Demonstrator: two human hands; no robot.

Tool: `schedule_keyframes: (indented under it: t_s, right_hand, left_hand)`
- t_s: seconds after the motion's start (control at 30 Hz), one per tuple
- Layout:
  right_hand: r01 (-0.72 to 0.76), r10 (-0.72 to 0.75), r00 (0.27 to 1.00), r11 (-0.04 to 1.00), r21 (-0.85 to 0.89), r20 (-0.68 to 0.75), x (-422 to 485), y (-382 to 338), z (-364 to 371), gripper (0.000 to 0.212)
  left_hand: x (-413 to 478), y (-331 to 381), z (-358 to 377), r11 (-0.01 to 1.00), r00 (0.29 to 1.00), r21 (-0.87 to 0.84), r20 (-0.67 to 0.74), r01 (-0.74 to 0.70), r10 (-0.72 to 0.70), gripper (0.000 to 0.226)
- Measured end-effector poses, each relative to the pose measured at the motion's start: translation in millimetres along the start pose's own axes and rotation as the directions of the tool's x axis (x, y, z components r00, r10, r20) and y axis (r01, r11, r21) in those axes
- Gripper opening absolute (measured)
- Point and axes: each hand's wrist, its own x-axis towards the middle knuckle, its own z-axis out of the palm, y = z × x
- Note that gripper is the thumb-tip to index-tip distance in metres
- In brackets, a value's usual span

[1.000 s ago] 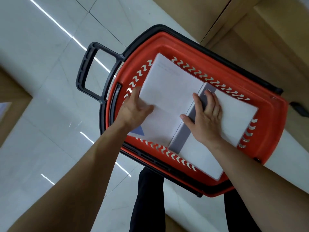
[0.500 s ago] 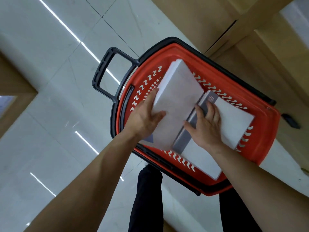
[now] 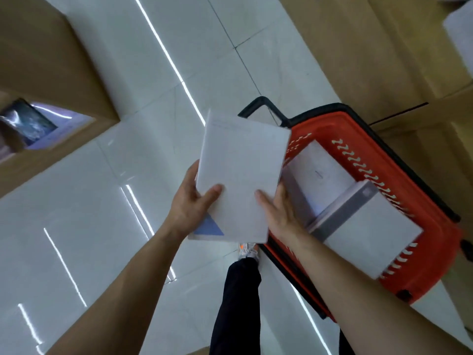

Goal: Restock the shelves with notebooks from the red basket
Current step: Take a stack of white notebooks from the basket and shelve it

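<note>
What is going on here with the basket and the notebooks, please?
A person is restocking. The left hand and right hand both grip a white notebook by its near end, thumbs on top, holding it above the floor beside the red basket. More notebooks lie in the basket. The held one has not reached a shelf yet.

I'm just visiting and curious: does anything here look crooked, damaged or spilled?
Nothing stands out. The white notebooks held by the left hand and right hand look undamaged, and the other notebooks lie flat inside the red basket.
</note>
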Motion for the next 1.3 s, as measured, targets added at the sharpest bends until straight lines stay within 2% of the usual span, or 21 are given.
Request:
schedule_keyframes:
  t_s: [0.2, 0.3, 0.4, 0.5, 0.57, 0.73, 0.87, 1.0, 1.17, 1.3]
  right_hand:
    - [0.031, -0.034, 0.986, 0.999, -0.020, -0.165, 18, 9, 16, 0.098]
    - [0.055, -0.031, 0.977, 0.992, 0.111, -0.209, 24, 7, 20, 0.095]
    - [0.070, -0.006, 0.962, 0.972, 0.224, -0.273, 28, 4, 22, 0.077]
    - [0.069, 0.010, 0.965, 0.954, 0.291, -0.261, 31, 7, 21, 0.052]
    - [0.061, 0.014, 0.968, 0.956, 0.288, -0.250, 29, 6, 20, 0.048]
    - [0.093, 0.000, 0.951, 0.954, 0.284, -0.310, 9, -6, 12, 0.041]
    - [0.120, -0.031, 0.940, 0.962, 0.246, -0.338, -29, -25, -20, 0.046]
    - [0.158, -0.041, 0.911, 0.954, 0.255, -0.410, -77, -52, -61, 0.050]
    - [0.181, -0.005, 0.839, 0.946, 0.269, -0.545, -156, -83, -120, 0.047]
    - [0.193, 0.066, 0.765, 0.925, 0.326, -0.641, -233, -92, -157, 0.047]
  left_hand:
    - [10, -37, 20, 0.991, 0.993, -0.072, -0.023, 0.113, -0.115, 0.073]
    - [13, -41, 27, 0.986, 0.988, -0.086, -0.046, 0.141, -0.146, 0.076]
    - [19, -39, 30, 0.986, 0.988, -0.067, -0.026, 0.152, -0.154, 0.076]
    - [26, -39, 27, 0.989, 0.989, -0.027, 0.022, 0.145, -0.144, 0.078]
    - [26, -37, 27, 0.991, 0.991, -0.001, 0.019, 0.132, -0.132, 0.076]
    - [5, -19, 34, 0.994, 0.990, -0.005, -0.098, 0.106, -0.106, 0.066]
    - [-16, 24, 36, 0.996, 0.994, 0.030, -0.068, 0.085, -0.083, 0.066]
    - [-38, 84, 36, 0.997, 1.000, 0.081, -0.001, 0.003, -0.003, 0.064]
    - [-79, 168, 44, 0.986, 0.983, 0.092, 0.133, -0.140, 0.127, 0.062]
    - [-123, 228, 58, 0.961, 0.927, 0.062, 0.287, -0.269, 0.241, 0.065]
